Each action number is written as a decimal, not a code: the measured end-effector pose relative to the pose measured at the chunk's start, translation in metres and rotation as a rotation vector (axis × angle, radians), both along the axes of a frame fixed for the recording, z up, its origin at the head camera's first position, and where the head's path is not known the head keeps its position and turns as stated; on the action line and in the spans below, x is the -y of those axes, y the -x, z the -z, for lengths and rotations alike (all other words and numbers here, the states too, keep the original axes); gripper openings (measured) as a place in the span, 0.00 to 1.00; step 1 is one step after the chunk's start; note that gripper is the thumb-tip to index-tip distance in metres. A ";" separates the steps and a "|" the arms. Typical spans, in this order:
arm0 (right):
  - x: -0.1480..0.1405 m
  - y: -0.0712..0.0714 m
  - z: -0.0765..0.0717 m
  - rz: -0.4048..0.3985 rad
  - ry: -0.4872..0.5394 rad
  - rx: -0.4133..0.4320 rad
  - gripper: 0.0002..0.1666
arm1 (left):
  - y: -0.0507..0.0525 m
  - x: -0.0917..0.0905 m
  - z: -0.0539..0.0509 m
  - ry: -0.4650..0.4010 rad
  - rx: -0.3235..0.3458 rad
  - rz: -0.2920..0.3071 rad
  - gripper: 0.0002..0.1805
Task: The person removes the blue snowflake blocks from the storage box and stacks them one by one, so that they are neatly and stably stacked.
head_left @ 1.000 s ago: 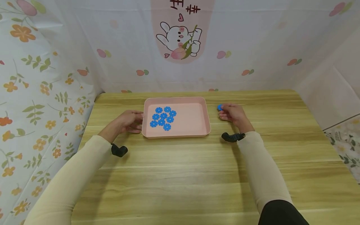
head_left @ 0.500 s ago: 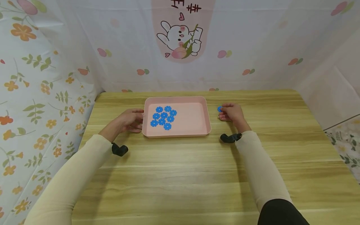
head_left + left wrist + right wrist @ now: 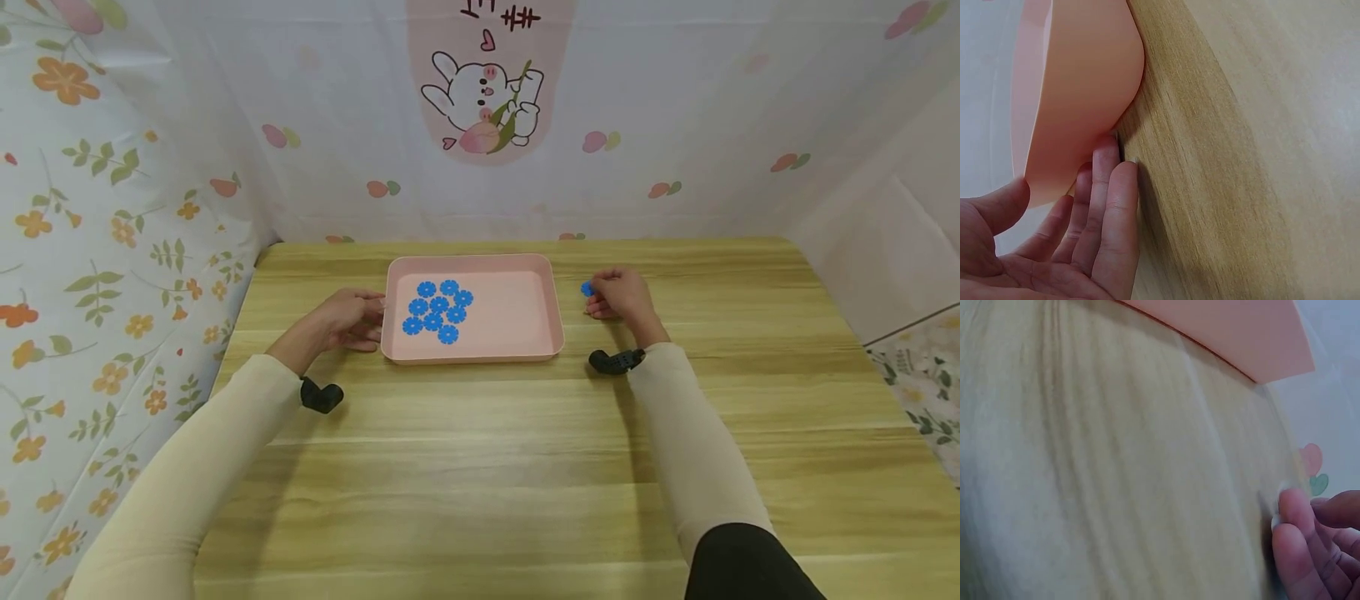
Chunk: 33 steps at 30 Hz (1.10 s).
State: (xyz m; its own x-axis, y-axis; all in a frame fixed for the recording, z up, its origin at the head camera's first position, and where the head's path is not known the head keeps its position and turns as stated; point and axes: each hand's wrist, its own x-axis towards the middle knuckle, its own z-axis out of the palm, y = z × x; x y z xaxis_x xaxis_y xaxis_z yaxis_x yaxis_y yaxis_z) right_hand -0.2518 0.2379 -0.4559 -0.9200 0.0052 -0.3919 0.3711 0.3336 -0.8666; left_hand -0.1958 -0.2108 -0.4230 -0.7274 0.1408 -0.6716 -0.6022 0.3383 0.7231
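A pink tray lies on the wooden table with several blue notched discs in its left part. At the tray's left end is my left hand; in the left wrist view, the thumb of that hand meets the rim of the tray and the fairly straight fingers reach its lower outer edge. Right of the tray, my right hand pinches one blue disc just above or on the table; I cannot tell which. In the right wrist view, the right hand's fingers show, but the blue disc is hidden.
A patterned cloth hangs behind the table's back edge, and a flowered cloth stands along the left. Black wrist mounts stick out inward from both sleeves. Bare wood lies in front of the tray.
The head view has shifted slightly. My left hand stays at the tray's end, and my right hand keeps its pinch on the blue disc with barely any movement. The discs in the tray lie as before.
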 end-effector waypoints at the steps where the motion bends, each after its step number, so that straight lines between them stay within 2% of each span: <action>1: 0.000 0.000 -0.001 0.002 -0.010 -0.003 0.24 | 0.000 0.000 0.000 0.000 0.001 -0.002 0.27; 8: 0.010 0.007 -0.016 -0.030 -0.098 -0.053 0.24 | 0.001 -0.001 0.001 0.005 -0.004 0.000 0.26; 14: 0.027 0.009 -0.038 -0.097 -0.222 -0.124 0.24 | 0.000 -0.002 0.001 0.000 -0.014 -0.003 0.26; 17: 0.039 0.007 -0.048 -0.120 -0.244 -0.165 0.24 | 0.001 -0.002 0.002 -0.006 -0.019 -0.004 0.26; 22: 0.060 0.005 -0.059 -0.153 -0.191 -0.208 0.24 | 0.000 -0.002 0.003 -0.013 -0.031 -0.001 0.26; 27: 0.086 0.004 -0.065 -0.203 -0.124 -0.173 0.22 | -0.002 -0.002 0.002 -0.003 -0.037 -0.015 0.25; 33: 0.109 0.001 -0.057 -0.279 -0.067 -0.131 0.20 | -0.004 0.000 0.003 0.009 -0.031 -0.021 0.25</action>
State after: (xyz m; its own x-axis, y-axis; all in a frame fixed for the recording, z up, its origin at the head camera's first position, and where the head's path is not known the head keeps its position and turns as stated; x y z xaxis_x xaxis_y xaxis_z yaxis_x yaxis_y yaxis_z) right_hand -0.2532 0.1289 -0.3985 -0.9322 -0.2324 -0.2775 0.1441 0.4650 -0.8735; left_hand -0.1921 -0.2105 -0.4263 -0.7508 0.1193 -0.6496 -0.5865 0.3318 0.7389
